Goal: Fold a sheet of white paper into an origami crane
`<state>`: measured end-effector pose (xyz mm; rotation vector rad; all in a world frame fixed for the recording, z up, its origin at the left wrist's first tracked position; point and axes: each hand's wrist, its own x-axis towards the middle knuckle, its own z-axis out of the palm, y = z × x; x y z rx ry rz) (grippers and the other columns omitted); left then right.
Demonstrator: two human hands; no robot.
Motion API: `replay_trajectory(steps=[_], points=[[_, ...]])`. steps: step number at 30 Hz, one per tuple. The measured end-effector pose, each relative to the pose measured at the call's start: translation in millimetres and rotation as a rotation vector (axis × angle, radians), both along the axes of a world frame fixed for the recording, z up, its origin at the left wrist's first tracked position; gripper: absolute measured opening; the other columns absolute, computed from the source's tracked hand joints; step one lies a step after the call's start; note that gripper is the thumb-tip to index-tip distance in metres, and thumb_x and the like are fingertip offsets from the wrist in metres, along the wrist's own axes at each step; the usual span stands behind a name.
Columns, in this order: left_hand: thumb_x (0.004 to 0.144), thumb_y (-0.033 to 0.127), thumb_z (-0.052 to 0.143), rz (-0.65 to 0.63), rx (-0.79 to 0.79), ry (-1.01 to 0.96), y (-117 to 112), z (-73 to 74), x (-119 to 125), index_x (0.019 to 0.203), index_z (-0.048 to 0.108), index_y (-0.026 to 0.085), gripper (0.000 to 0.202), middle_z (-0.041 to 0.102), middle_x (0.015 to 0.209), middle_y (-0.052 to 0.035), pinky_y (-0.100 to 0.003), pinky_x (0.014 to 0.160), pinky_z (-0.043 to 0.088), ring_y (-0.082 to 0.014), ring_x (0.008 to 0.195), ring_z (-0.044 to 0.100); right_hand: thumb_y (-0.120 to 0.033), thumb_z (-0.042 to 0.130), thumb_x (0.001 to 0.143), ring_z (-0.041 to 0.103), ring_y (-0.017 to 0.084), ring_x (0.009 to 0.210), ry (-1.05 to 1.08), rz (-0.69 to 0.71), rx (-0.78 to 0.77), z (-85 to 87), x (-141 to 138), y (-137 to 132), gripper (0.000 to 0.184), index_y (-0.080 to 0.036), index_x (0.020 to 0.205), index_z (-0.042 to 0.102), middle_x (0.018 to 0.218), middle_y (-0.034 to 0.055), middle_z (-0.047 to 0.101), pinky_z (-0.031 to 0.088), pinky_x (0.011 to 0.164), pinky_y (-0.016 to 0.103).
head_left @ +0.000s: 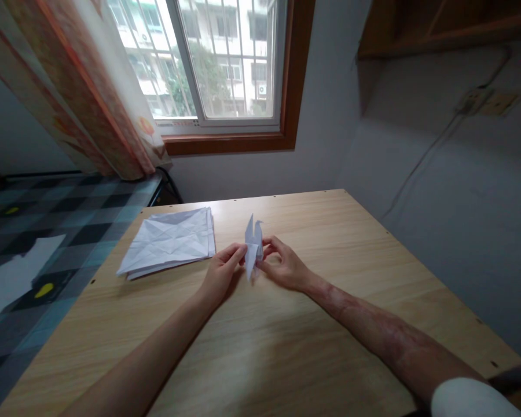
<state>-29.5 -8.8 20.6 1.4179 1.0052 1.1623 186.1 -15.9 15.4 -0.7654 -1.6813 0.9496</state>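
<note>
A small white origami crane [252,249] is held upright above the middle of the table, its pointed tail and bent head up and a wing folded down toward me. My left hand [227,264] pinches its left side between thumb and fingers. On the other side, my right hand [285,265] grips the crane's right edge with thumb and fingertips. The fingers partly cover the crane's lower sides. To the left of my left hand lies a stack of creased white paper sheets [173,237].
The wooden table [330,359] stands below a window [230,63] with bars outside. At left, a bed with a checked cover [8,214] carries loose white paper [13,278]. A curtain [82,81] hangs above it. A shelf [451,29] and a socket with a cable [473,99] are on the right wall.
</note>
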Motion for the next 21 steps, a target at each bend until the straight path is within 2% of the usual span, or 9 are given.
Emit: replay_trajectory(steps=[4,7,10,12,14,16,19,21], points=[[0.096,0.058,0.076,-0.071,-0.034,-0.051,-0.3,-3.3,2.3,0.084,0.074,0.018,0.042,0.065,0.080,-0.0024,-0.028,0.077,0.051,-0.0181,0.081,0.061,-0.035,0.073,0.102,0.072,0.020,0.091,-0.072,-0.058,0.070,2.1,-0.3,-1.5,0.012,-0.025,0.109,0.075,0.107,0.0027,0.078,0.057,0.087,0.035],[0.094,0.055,0.079,-0.051,-0.034,-0.067,-5.4,0.5,6.6,0.099,0.075,0.019,0.037,0.068,0.085,-0.0022,-0.029,0.079,0.053,-0.0176,0.081,0.064,-0.038,0.069,0.106,0.070,0.021,0.086,-0.088,-0.172,0.082,0.7,1.2,-0.2,0.016,-0.025,0.103,0.077,0.099,0.0024,0.080,0.055,0.081,0.034],[0.096,0.059,0.075,0.050,0.003,-0.083,-12.2,6.2,7.7,0.118,0.070,0.022,0.044,0.075,0.108,-0.0057,-0.033,0.086,0.057,-0.0196,0.088,0.071,-0.039,0.070,0.106,0.068,0.021,0.079,-0.110,-0.319,0.106,-0.5,3.5,0.2,0.017,-0.025,0.101,0.079,0.094,0.0026,0.081,0.053,0.077,0.035],[0.100,0.063,0.069,0.085,0.083,-0.058,-16.0,9.3,6.7,0.122,0.066,0.022,0.047,0.073,0.125,-0.0094,-0.038,0.094,0.059,-0.0225,0.096,0.074,-0.038,0.072,0.105,0.065,0.021,0.076,-0.125,-0.401,0.127,-0.8,5.0,0.2,0.015,-0.025,0.099,0.079,0.091,0.0027,0.079,0.050,0.074,0.035],[0.100,0.064,0.069,0.087,0.156,-0.012,-18.6,11.0,5.7,0.126,0.065,0.021,0.050,0.072,0.134,-0.0119,-0.041,0.099,0.059,-0.0249,0.103,0.076,-0.037,0.073,0.103,0.063,0.021,0.074,-0.130,-0.453,0.152,-1.3,6.3,0.7,0.013,-0.026,0.097,0.078,0.088,0.0028,0.077,0.049,0.073,0.036],[0.095,0.061,0.077,0.106,0.163,0.060,-19.4,11.2,5.8,0.129,0.066,0.022,0.052,0.075,0.126,-0.0109,-0.038,0.093,0.060,-0.0251,0.100,0.076,-0.035,0.074,0.102,0.062,0.021,0.075,-0.120,-0.482,0.172,-2.3,7.6,2.0,0.011,-0.026,0.097,0.077,0.088,0.0029,0.076,0.049,0.075,0.036],[0.091,0.056,0.083,0.156,0.147,0.180,-18.7,10.5,7.0,0.119,0.073,0.023,0.044,0.079,0.102,-0.0063,-0.034,0.080,0.061,-0.0239,0.089,0.076,-0.031,0.074,0.102,0.065,0.023,0.080,-0.118,-0.463,0.193,-3.5,10.7,4.5,0.006,-0.027,0.098,0.076,0.092,0.0038,0.076,0.050,0.079,0.037],[0.094,0.055,0.080,0.182,0.200,0.217,-17.9,10.8,7.5,0.111,0.078,0.023,0.036,0.079,0.100,-0.0062,-0.034,0.081,0.062,-0.0233,0.088,0.076,-0.029,0.074,0.101,0.066,0.024,0.084,-0.150,-0.430,0.219,-3.0,14.0,5.6,0.004,-0.027,0.099,0.076,0.095,0.0043,0.076,0.050,0.080,0.038]])
